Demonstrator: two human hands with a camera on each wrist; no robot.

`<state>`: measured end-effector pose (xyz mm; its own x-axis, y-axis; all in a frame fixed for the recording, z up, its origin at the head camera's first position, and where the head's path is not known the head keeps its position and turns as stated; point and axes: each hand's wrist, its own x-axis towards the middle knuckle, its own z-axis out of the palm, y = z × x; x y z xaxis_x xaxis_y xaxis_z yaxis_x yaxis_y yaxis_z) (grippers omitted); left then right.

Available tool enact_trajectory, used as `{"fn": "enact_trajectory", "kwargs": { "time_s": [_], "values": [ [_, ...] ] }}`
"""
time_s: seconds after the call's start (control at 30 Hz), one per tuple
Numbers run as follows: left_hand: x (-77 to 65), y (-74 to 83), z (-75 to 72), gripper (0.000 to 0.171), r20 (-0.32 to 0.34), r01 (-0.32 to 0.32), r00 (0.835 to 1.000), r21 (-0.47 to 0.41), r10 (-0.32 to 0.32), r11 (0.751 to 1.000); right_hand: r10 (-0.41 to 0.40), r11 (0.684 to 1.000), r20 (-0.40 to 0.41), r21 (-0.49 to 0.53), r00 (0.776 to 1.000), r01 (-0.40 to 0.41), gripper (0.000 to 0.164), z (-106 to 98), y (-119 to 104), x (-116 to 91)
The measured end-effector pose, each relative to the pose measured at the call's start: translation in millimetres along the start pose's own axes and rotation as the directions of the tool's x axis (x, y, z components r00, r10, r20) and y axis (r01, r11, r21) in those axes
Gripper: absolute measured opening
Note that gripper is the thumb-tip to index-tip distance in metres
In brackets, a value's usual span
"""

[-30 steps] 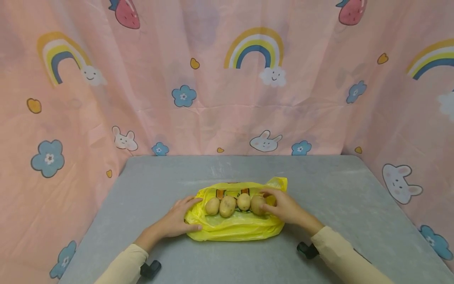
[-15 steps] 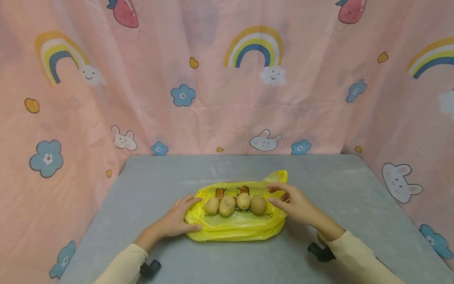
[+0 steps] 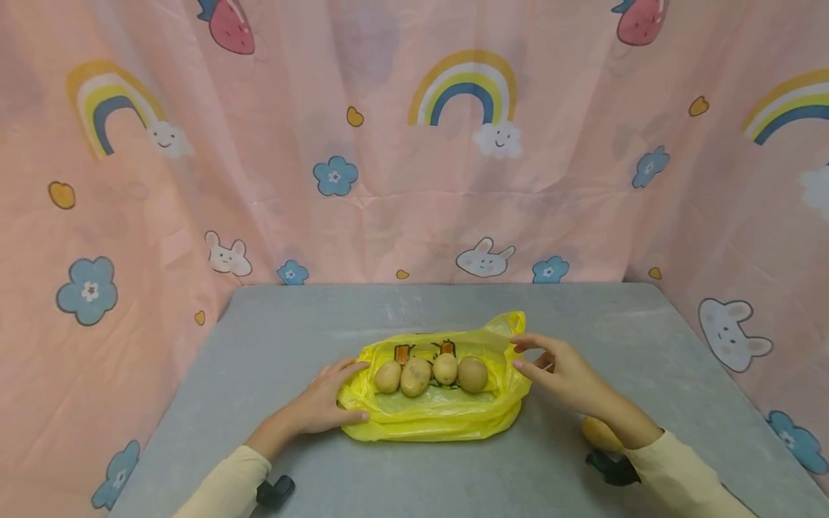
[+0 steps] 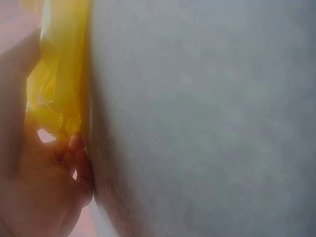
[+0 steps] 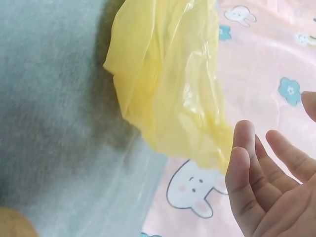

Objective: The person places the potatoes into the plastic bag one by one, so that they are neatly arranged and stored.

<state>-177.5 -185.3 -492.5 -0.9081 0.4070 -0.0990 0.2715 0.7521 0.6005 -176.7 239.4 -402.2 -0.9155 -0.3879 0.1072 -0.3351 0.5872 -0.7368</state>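
A yellow plastic bag [image 3: 434, 424] lies on the table, with several potatoes [image 3: 415, 377] in a row at its middle. My left hand [image 3: 324, 403] holds the bag's left end, thumb at the near side and fingers at the far side; in the left wrist view its lower fingers bend against the yellow plastic [image 4: 64, 64]. By the bag's right end my right hand [image 3: 563, 374] hovers with nothing in it, fingers loosely bent and apart from the potatoes. The right wrist view shows these fingers beside the crumpled bag [image 5: 168, 84]; whether they touch it, I cannot tell.
Another potato [image 3: 601, 434] lies on the grey table [image 3: 311, 324] under my right wrist, partly hidden by it. A pink patterned curtain [image 3: 388, 216] stands behind the table and along both sides.
My right hand has let go of the rightmost potato and drawn back to the right. The bag's far right corner has risen. The loose potato has come into view. My left hand stays put.
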Motion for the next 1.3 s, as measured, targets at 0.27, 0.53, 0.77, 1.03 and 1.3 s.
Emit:
{"fn": "enact_trajectory", "kwargs": {
  "time_s": [0.27, 0.53, 0.77, 1.03, 1.3],
  "values": [
    [-0.2, -0.7, 0.3, 0.087, 0.012, 0.018, 1.0, 0.007, -0.018, 1.0, 0.009, 1.0, -0.015, -0.01, 1.0, -0.009, 0.042, -6, 7, -6],
    [0.6, -1.3, 0.7, 0.086, 0.002, -0.003, 1.0, 0.002, 0.003, 1.0, 0.028, 0.999, -0.04, -0.03, 0.999, -0.03, 0.041, -11, 17, -14],
    [-0.2, 0.3, 0.4, 0.086, -0.001, 0.007, 1.0, 0.006, -0.007, 1.0, 0.049, 0.998, -0.037, -0.041, 0.998, -0.05, 0.041, -18, 25, -22],
    [1.1, 0.1, 0.9, 0.086, 0.005, 0.01, 1.0, 0.008, -0.01, 1.0, 0.08, 0.995, -0.034, -0.051, 0.996, -0.081, 0.042, -30, 31, -32],
    [1.0, 0.4, 0.7, 0.087, 0.005, 0.007, 1.0, 0.014, -0.007, 1.0, 0.074, 0.996, -0.031, -0.046, 0.997, -0.075, 0.041, -40, 40, -42]
  ]
}}
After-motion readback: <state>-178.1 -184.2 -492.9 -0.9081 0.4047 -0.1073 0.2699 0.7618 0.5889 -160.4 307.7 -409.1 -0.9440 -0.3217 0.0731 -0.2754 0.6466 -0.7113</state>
